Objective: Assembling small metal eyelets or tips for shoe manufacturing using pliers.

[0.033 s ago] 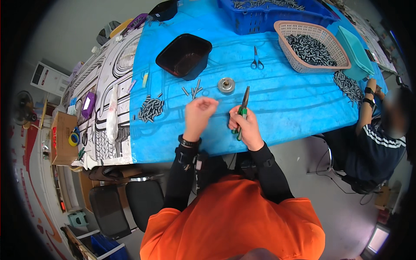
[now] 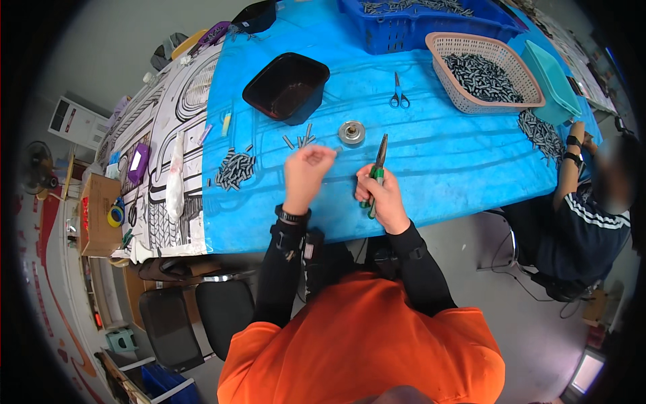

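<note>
My right hand (image 2: 383, 195) is wrapped round green-handled pliers (image 2: 381, 156) with a long, pointed dark metal nose that points away from me. To its left, my left hand (image 2: 306, 174) hovers over the blue cloth, thumb and fingers pinched together; whatever may be between the tips is too small to name. Just beyond that hand lie a few loose short grey tubes (image 2: 300, 140). A round metal tin (image 2: 351, 132) stands beyond the gap between my hands. Left of my left hand is a heap of short grey and black pieces (image 2: 235, 170).
A black tub (image 2: 285, 87) stands at far left, blue-handled scissors (image 2: 397, 98) at far centre. A pink basket (image 2: 484, 106) of pieces, a teal bin (image 2: 553, 84) and a large blue crate (image 2: 404, 34) line the far side. A co-worker (image 2: 572, 229) sits at right near another heap (image 2: 540, 137).
My left hand has shifted slightly to the left and away from me, its fingers still pinched. The right hand and the pliers have not visibly moved.
</note>
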`<state>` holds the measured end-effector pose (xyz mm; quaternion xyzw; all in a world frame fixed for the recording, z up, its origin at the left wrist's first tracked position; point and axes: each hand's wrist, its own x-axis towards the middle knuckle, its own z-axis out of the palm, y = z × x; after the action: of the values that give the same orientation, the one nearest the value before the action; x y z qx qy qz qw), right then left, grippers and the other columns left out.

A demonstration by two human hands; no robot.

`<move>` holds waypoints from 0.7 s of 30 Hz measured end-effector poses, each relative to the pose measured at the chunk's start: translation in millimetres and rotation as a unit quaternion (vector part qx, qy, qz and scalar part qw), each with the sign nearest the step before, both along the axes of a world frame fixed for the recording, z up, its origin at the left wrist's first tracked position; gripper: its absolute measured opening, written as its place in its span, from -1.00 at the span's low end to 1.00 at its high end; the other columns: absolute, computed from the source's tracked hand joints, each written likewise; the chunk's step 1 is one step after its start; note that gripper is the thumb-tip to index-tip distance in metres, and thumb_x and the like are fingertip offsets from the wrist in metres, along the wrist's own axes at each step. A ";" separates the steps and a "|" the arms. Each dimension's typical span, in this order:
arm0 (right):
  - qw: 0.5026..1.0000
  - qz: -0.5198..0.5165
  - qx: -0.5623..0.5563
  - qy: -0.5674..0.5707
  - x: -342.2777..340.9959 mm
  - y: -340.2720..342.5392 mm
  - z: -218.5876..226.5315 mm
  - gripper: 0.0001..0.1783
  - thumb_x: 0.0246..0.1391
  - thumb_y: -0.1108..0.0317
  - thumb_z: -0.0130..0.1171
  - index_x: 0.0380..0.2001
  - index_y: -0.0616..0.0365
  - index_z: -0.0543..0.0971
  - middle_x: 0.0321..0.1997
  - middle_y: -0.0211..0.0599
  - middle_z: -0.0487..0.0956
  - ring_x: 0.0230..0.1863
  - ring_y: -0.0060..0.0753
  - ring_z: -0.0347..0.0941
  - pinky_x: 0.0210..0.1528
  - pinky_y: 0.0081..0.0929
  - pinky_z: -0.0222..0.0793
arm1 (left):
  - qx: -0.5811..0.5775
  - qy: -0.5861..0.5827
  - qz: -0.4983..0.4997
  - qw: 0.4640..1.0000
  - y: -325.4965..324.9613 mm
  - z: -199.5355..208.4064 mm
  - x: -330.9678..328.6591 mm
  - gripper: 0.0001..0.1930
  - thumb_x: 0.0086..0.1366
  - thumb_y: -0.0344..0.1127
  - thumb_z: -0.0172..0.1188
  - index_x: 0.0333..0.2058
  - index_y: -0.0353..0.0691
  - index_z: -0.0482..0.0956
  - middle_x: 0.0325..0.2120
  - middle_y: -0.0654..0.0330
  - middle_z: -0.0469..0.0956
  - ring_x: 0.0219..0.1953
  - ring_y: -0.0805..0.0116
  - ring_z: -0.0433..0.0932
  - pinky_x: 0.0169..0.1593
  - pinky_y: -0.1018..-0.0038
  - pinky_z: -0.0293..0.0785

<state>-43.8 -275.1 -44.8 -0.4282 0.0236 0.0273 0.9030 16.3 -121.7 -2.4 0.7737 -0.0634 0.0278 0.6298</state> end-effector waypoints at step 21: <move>1.000 0.013 0.003 -0.019 -0.3 -1.5 -0.7 -0.86 -0.05 0.62 -0.08 -0.34 0.30 0.36 -0.57 -0.42 0.29 -0.58 -0.60 0.21 -0.51 -0.56 0.20 | 0.196 -0.058 -0.026 0.979 -21.7 5.9 59.0 -0.85 -0.01 -0.36 0.28 -0.49 -0.35 0.59 -0.64 0.17 0.57 -0.58 0.49 0.53 -0.47 0.54 0.42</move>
<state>-44.0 -276.6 -45.5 -0.4259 0.0005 0.0310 0.9042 75.3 -143.4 3.6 0.8770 -0.1243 0.0437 0.4620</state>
